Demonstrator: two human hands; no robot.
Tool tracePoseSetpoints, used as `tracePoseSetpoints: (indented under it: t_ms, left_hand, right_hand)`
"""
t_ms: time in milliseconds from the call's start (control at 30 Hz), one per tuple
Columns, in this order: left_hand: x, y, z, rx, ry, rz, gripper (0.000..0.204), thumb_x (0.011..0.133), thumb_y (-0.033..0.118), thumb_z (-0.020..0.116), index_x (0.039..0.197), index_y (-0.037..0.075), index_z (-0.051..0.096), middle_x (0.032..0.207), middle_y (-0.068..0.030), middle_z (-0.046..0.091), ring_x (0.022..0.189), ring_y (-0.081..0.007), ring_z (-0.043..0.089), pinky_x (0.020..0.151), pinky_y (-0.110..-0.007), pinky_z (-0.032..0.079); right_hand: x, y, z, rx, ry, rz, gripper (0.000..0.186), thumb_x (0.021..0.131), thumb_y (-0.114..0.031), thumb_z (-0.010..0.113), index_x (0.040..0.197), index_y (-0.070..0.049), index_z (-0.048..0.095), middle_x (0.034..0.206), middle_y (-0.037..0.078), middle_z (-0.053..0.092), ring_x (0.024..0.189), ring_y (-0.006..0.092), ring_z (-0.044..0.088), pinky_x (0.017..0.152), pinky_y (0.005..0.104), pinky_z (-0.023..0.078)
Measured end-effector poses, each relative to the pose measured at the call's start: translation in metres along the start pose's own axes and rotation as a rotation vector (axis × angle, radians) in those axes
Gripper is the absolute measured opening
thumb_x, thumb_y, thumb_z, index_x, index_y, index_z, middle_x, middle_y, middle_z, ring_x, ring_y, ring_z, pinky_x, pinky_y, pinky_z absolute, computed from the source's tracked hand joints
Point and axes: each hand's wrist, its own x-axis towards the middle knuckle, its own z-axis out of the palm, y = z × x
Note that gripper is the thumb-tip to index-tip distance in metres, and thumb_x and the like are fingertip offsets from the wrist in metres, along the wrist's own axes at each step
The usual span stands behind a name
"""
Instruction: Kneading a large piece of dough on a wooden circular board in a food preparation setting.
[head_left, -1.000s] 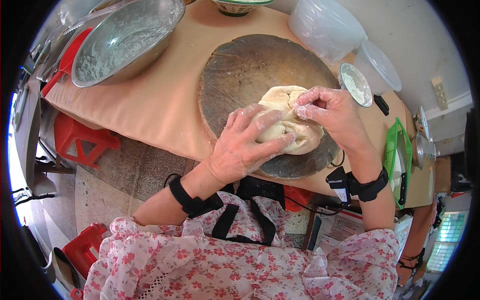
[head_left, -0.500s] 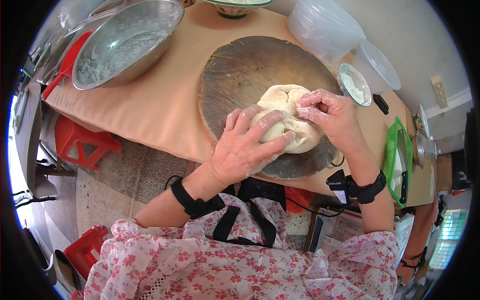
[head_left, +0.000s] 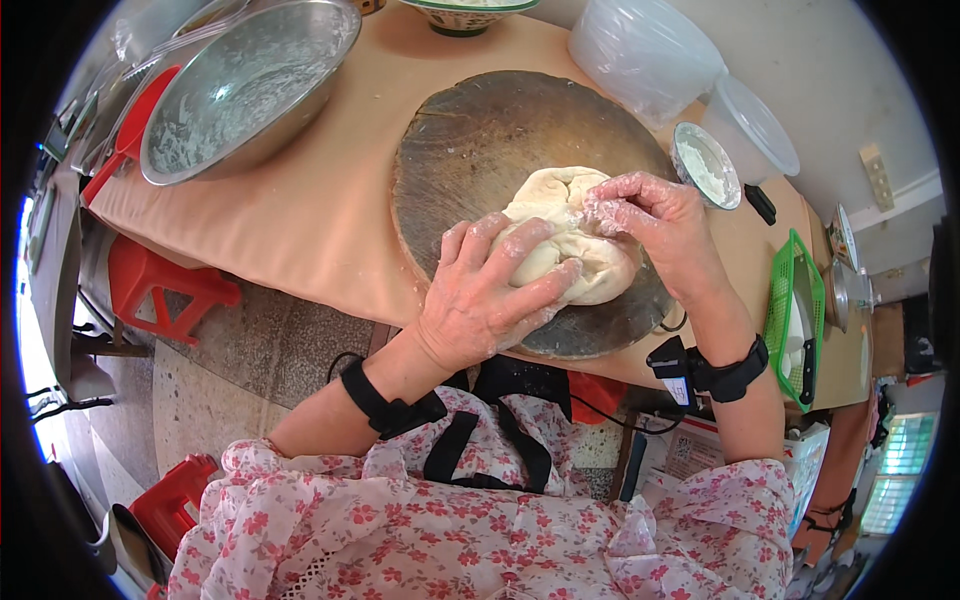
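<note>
A pale lump of dough (head_left: 560, 188), creased and folded on top, lies on a round, dark wooden board (head_left: 480, 120), on its near right part. My left hand (head_left: 488, 285) grips the dough's left side, its fingers curved and apart over the top. From the right, my right hand (head_left: 655, 222) pinches dough at the upper right between thumb and fingers. Flour whitens the fingers of both hands. The dough's underside and the exact bit in the right fingertips are hidden.
A large floury metal bowl (head_left: 250, 90) stands at the far left beside a red scoop (head_left: 135, 125). Right of the board are a small bowl of flour (head_left: 706, 165), clear plastic tubs (head_left: 650, 60) and a green basket (head_left: 785, 300) with a knife. A red stool (head_left: 165, 285) is left of the table.
My right hand has shifted slightly left with its pinch on the dough. The left hand stays on the dough, almost unmoved. The whole view has drifted a little.
</note>
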Motion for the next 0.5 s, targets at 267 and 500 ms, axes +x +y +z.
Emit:
tracePoseSetpoints:
  t_ms: [267, 500]
  left_hand:
    - [0.0002, 0.0003, 0.0001, 0.016, 0.011, -0.003, 0.049, 0.063, 0.028, 0.078, 0.11, 0.023, 0.066, 0.124, -0.0092, 0.055, 0.108, -0.0323, 0.052, 0.087, -0.044, 0.04]
    - [-0.0005, 0.0006, 0.0007, 0.019, 0.009, -0.015, 0.049, 0.063, 0.029, 0.078, 0.11, 0.024, 0.067, 0.124, -0.0088, 0.054, 0.109, -0.032, 0.052, 0.086, -0.044, 0.04]
  right_hand:
    - [-0.002, 0.0009, -0.0003, 0.007, -0.003, 0.023, 0.018, 0.088, 0.0, 0.06, 0.103, 0.003, 0.069, 0.095, 0.007, 0.07, 0.087, 0.0101, 0.064, 0.08, 0.0242, 0.052]
    - [-0.004, 0.0005, -0.0016, -0.004, -0.032, 0.005, 0.021, 0.088, 0.003, 0.056, 0.105, 0.003, 0.068, 0.096, 0.006, 0.07, 0.089, 0.0092, 0.062, 0.081, 0.0237, 0.051]
